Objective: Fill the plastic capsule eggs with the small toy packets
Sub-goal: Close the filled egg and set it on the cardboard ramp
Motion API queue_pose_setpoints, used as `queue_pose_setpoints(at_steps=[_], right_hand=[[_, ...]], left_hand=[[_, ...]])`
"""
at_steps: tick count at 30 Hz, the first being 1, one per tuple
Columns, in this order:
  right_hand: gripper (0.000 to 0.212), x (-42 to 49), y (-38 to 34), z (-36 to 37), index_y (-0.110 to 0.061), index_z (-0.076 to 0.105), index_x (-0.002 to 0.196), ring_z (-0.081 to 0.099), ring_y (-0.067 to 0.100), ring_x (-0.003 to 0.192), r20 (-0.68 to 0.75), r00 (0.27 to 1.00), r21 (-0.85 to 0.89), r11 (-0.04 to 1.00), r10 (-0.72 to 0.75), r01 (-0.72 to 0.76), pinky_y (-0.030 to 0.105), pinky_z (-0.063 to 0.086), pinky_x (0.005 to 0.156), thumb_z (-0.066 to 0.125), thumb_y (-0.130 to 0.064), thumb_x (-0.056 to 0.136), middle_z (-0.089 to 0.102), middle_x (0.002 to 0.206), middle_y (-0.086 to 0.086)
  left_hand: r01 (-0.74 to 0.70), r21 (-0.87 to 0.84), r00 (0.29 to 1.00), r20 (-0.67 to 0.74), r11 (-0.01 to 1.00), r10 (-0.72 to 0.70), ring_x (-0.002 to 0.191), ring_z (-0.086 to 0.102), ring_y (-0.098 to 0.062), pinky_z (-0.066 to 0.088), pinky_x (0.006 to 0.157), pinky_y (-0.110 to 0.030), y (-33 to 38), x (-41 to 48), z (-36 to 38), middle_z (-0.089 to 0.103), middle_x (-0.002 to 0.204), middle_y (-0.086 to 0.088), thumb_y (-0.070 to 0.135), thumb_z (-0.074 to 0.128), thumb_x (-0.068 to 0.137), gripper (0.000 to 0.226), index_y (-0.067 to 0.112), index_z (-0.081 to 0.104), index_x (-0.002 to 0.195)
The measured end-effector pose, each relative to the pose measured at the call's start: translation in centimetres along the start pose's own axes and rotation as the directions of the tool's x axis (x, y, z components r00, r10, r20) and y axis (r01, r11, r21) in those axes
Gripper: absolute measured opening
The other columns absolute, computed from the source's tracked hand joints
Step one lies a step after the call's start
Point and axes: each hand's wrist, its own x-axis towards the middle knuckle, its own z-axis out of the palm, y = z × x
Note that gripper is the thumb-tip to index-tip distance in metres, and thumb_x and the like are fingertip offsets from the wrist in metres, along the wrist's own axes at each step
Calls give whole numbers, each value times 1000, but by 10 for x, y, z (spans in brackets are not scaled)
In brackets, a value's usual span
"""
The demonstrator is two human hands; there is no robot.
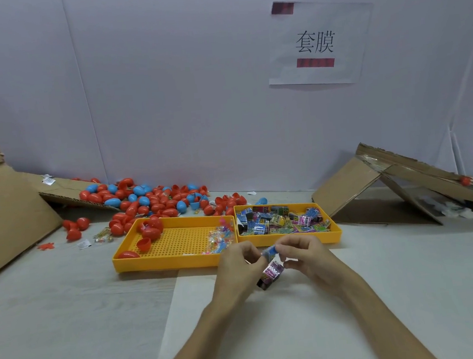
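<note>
Two bare forearms reach in from below, and the left hand and right hand meet just above the table. The left hand pinches a purple printed packet, while the right hand's curled fingers grip a blue capsule piece at the packet's top end. Just beyond them is a perforated yellow tray holding red egg halves. Touching its right side, a second yellow tray holds more packets. A heap of red and blue eggs lies against the wall.
</note>
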Motion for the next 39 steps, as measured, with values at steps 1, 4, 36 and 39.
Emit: queue_pose_setpoints(at_steps=[1, 4, 36, 39], right_hand=[[19, 1, 0, -1, -2, 74, 90, 59, 12, 71, -27, 1000, 7, 1000, -4, 4, 25, 52, 67, 73, -17, 78, 66, 77, 5], [14, 2, 0, -3, -2, 74, 88, 57, 14, 70, -8, 1000, 54, 999, -3, 3, 24, 51, 65, 74, -13, 80, 64, 77, 6], [15, 3, 3, -4, -20, 81, 89, 52, 12, 55, -77, 993, 83, 993, 90, -83, 24, 45, 54, 77, -23, 75, 66, 72, 0], [10, 4, 2, -7, -21, 81, 86, 51, 13, 54, -108, 991, 105, 993, 74, -62, 24, 45, 53, 74, -16, 83, 64, 68, -1]], left_hand=[[7, 3, 1000, -8, 1000, -7, 69, 60, -11, 50, 57, -22, 0, 0, 0, 65, 74, 2, 22, 71, 92, 25, 21, 62, 69], [14, -41, 1000, -25, 999, -15, 66, 60, -11, 51, 58, -23, 0, 1, 0, 67, 72, 0, 25, 73, 91, 24, 19, 64, 70], [23, 216, 932, -357, 976, 57, 85, 64, -10, 52, 67, -22, -20, 40, -98, 69, 93, 4, 18, 71, 93, 7, 20, 70, 99], [173, 558, 893, -436, 812, 109, 105, 62, -24, 57, 85, -43, -44, 58, -140, 67, 113, -4, 21, 75, 89, 28, 19, 69, 116]])
